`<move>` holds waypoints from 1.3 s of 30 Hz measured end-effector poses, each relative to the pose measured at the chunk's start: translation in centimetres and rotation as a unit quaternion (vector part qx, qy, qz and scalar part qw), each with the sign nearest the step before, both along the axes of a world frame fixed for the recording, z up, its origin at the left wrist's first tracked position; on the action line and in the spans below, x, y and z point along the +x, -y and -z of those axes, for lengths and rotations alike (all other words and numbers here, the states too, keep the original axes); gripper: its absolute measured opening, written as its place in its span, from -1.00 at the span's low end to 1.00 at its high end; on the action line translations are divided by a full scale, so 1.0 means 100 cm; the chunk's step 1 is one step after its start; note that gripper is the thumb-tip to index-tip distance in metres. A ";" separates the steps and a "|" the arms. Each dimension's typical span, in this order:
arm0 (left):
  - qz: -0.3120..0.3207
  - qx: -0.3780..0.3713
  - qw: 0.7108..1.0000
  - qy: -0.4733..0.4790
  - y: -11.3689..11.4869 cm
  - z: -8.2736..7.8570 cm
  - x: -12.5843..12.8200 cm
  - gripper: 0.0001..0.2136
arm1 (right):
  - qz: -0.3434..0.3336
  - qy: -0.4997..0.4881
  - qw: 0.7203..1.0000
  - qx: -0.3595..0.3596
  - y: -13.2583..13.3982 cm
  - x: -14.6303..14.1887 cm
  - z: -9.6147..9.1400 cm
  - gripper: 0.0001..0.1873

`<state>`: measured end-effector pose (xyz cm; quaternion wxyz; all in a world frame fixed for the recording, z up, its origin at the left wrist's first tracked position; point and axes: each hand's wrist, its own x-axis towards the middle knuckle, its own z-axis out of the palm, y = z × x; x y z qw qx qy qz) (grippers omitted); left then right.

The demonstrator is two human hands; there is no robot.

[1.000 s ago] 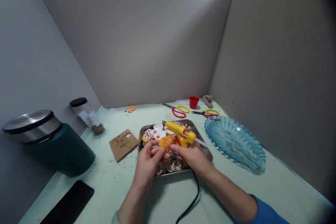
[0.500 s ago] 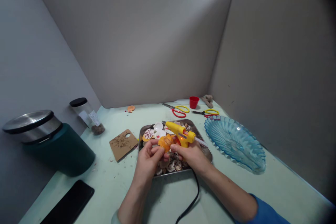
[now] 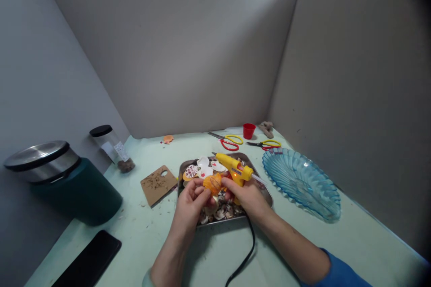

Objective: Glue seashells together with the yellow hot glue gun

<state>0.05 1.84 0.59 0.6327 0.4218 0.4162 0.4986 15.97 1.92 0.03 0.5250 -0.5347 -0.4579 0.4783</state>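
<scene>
An orange scallop shell [image 3: 212, 184] is pinched between the thumb and fingers of my left hand [image 3: 193, 202]. My right hand [image 3: 247, 195] is closed around the handle of a yellow hot glue gun [image 3: 232, 166], whose nozzle points to the upper left and whose small light glows orange. A clear glue stick pokes out of its back end. Both hands are over a metal tray [image 3: 267, 195] holding many small shells [image 3: 222, 211], plus larger white and spotted shells [image 3: 191, 171] at its back left. My right thumb is close to the orange shell; whether it touches cannot be made out.
Left of the tray lies a brown board [image 3: 158, 184] with dark crumbs. A blue glass dish [image 3: 303, 184] is at right. Scissors [image 3: 230, 141], pliers-like snips [image 3: 266, 144] and a red cup [image 3: 249, 131] stand behind. A green bottle [image 3: 77, 193], a jar [image 3: 114, 150] and a phone [image 3: 89, 260] are left.
My right hand has shifted slightly right with the glue gun, and its thumb has moved up along the orange shell's right edge. My left hand holds the shell almost where it was.
</scene>
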 end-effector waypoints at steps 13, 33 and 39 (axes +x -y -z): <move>0.002 0.035 0.997 -0.073 -0.001 0.005 0.003 -0.58 | -0.028 -0.057 0.998 -0.003 0.002 -0.003 0.002 -0.70; 0.017 0.023 0.998 -0.059 -0.002 0.004 0.003 -0.60 | -0.043 -0.079 0.996 0.012 0.003 -0.002 -0.002 -0.70; 0.043 0.037 0.996 -0.065 -0.001 0.003 0.001 -0.65 | -0.042 -0.062 0.997 0.024 0.000 0.000 0.002 -0.73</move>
